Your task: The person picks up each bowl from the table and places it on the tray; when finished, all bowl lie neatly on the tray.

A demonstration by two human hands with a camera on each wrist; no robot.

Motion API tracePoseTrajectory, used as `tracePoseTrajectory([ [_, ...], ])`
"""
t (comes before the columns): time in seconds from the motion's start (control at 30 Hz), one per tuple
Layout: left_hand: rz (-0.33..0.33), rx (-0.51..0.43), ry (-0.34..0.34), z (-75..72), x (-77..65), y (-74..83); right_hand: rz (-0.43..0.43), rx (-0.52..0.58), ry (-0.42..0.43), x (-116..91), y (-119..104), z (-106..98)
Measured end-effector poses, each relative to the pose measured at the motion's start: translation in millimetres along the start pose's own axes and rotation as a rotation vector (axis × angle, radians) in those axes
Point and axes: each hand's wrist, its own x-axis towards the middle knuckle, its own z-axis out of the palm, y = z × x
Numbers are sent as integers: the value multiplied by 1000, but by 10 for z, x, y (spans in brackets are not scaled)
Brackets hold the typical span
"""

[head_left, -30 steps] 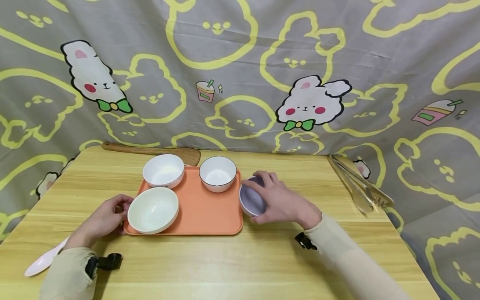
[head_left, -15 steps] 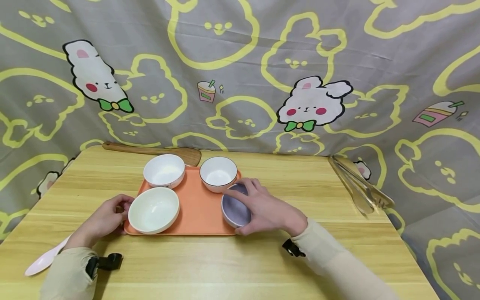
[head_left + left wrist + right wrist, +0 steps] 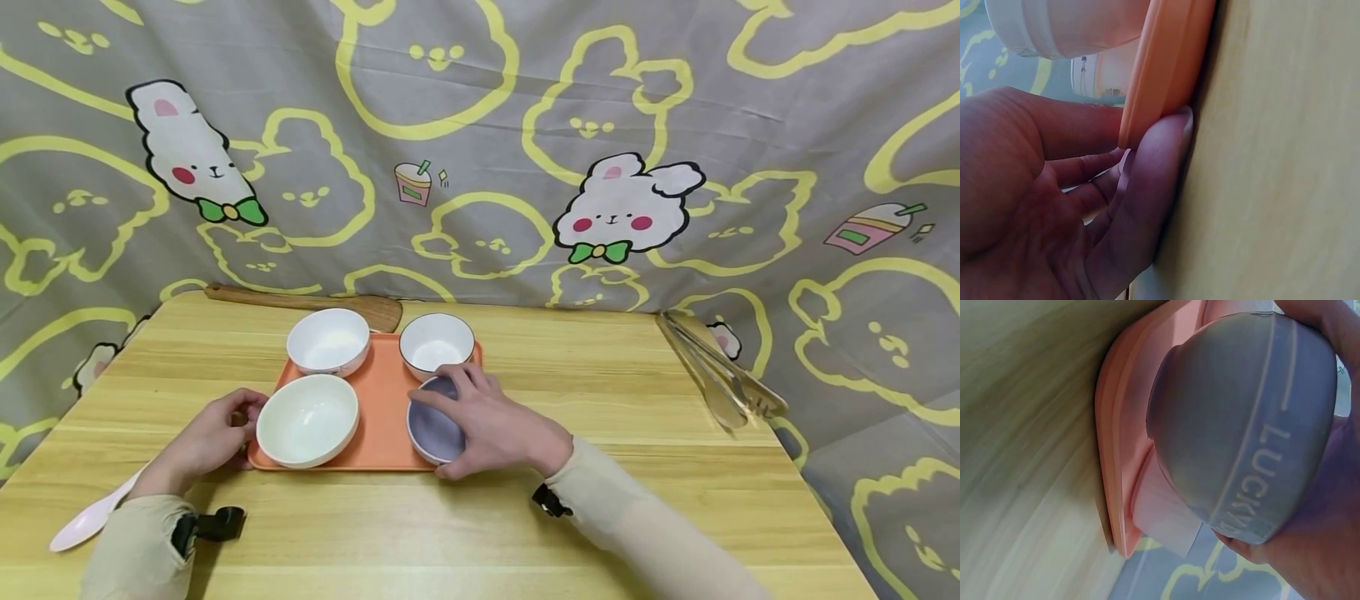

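Observation:
My right hand (image 3: 487, 421) grips a purple-grey bowl (image 3: 431, 425) by its rim, over the front right part of the orange tray (image 3: 384, 417). Raised "LUCKY" lettering shows on the side of this bowl (image 3: 1241, 437) in the right wrist view. My left hand (image 3: 213, 437) pinches the tray's left edge; in the left wrist view its thumb and fingers lie around the tray rim (image 3: 1160, 69). Beside that hand a cream bowl (image 3: 307, 421) stands at the tray's front left. Behind it is a white bowl (image 3: 327, 340), and a dark-rimmed white bowl (image 3: 437, 342) stands at the back right.
A wooden spatula (image 3: 378, 312) lies along the back edge of the table (image 3: 465, 533). Metal utensils (image 3: 720, 375) lie at the back right. A pale pink spoon (image 3: 86, 525) lies partly under the left forearm. A patterned curtain (image 3: 480, 150) hangs behind.
My right hand has carried the purple-grey bowl leftward, from the tray's right edge to over its front right part. The left hand has stayed at the tray's left edge.

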Motion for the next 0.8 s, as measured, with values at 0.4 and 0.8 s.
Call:
tracePoseTrajectory([
  [0.4, -1, -3, 7, 6, -2, -2, 14, -52, 10, 166, -38, 82],
  [0.8, -1, 1, 9, 11, -12, 24, 1, -59, -14, 229, -63, 172],
])
